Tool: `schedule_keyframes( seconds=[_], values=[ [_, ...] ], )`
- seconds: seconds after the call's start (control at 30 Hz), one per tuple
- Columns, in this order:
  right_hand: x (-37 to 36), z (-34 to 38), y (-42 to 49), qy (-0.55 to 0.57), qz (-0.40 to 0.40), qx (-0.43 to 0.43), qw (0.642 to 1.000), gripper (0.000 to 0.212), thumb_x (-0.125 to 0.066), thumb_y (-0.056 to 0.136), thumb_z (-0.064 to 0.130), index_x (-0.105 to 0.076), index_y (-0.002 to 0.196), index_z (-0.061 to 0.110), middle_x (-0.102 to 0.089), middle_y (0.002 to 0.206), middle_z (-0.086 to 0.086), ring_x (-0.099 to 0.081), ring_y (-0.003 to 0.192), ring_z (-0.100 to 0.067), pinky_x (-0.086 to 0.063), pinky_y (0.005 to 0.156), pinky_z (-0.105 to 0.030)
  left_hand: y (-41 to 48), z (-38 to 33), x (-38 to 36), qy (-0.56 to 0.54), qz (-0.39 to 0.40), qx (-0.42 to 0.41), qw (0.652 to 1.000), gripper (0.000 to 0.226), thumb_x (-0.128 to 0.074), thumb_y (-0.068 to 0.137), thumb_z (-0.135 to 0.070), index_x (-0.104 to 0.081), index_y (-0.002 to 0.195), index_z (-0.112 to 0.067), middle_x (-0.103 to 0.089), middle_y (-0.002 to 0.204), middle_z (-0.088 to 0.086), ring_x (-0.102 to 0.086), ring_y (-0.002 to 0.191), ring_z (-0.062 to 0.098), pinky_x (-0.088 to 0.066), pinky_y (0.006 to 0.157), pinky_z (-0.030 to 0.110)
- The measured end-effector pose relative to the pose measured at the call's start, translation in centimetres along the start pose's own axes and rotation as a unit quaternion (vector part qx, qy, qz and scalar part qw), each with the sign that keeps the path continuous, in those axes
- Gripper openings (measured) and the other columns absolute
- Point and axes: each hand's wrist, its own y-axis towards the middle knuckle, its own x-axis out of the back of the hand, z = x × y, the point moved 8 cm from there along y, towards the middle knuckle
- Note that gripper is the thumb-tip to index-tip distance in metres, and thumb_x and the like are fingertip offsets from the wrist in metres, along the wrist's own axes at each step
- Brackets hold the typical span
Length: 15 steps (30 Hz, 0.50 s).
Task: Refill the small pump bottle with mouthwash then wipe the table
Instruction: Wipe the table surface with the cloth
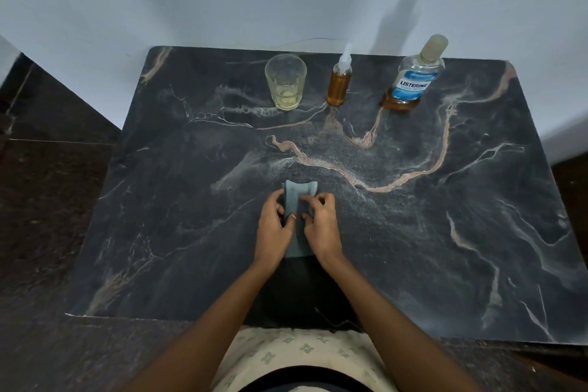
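A folded blue-grey cloth [298, 200] lies on the dark marble table [413, 200] near the front middle. My left hand [272, 229] pinches its left edge and my right hand [322, 226] pinches its right edge. At the back stands the small pump bottle [339, 83], holding amber liquid with a white pump top. To its right is the mouthwash bottle [413, 79], capped, with a blue label and a little amber liquid at the bottom.
A clear glass [285, 81] with a little pale liquid stands at the back, left of the pump bottle. A pale wall rises behind the table. Dark floor lies to the left and front.
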Motion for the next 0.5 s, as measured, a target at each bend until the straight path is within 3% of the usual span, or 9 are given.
schedule_keyframes(
  seconds=[0.13,0.27,0.37,0.5],
  values=[
    [-1.3,2.0,2.2,0.021,0.021,0.022,0.999,0.033,-0.056,0.083,-0.005,-0.057,0.114,0.005,-0.041,0.113,-0.012,-0.047,0.098,-0.015,-0.043,0.095,-0.023,2.0,0.2,2.8,-0.044,-0.061,0.039,0.996,0.056,-0.06,0.082,-0.003,-0.035,0.131,-0.017,-0.052,0.091,0.0,-0.054,0.077,0.009,-0.045,0.072,0.022],
    [-2.7,4.9,6.0,0.052,0.043,0.026,0.997,0.029,-0.059,0.083,-0.002,-0.058,0.111,0.004,-0.042,0.114,-0.012,-0.046,0.097,-0.015,-0.038,0.093,-0.016,4.7,-0.6,5.6,-0.06,-0.099,0.032,0.993,0.044,-0.061,0.08,0.0,-0.044,0.119,-0.013,-0.051,0.112,0.001,-0.052,0.103,0.014,-0.046,0.088,0.029],
    [-3.3,7.5,9.4,0.059,0.033,0.044,0.997,0.028,-0.06,0.082,-0.002,-0.059,0.11,0.003,-0.044,0.114,-0.014,-0.043,0.095,-0.012,-0.032,0.087,-0.007,7.6,-1.3,8.1,-0.041,-0.122,0.015,0.992,0.037,-0.061,0.08,0.001,-0.052,0.114,-0.009,-0.052,0.117,0.004,-0.05,0.107,0.014,-0.042,0.09,0.024],
    [-4.3,10.6,13.8,0.074,0.019,0.042,0.996,0.025,-0.058,0.083,-0.002,-0.06,0.108,0.001,-0.046,0.116,-0.014,-0.052,0.1,-0.022,-0.037,0.091,-0.015,12.3,-2.3,11.3,-0.02,-0.154,0.003,0.988,0.029,-0.061,0.08,0.0,-0.058,0.107,-0.009,-0.055,0.116,0.008,-0.051,0.101,0.013,-0.039,0.083,0.016]
  ],
)
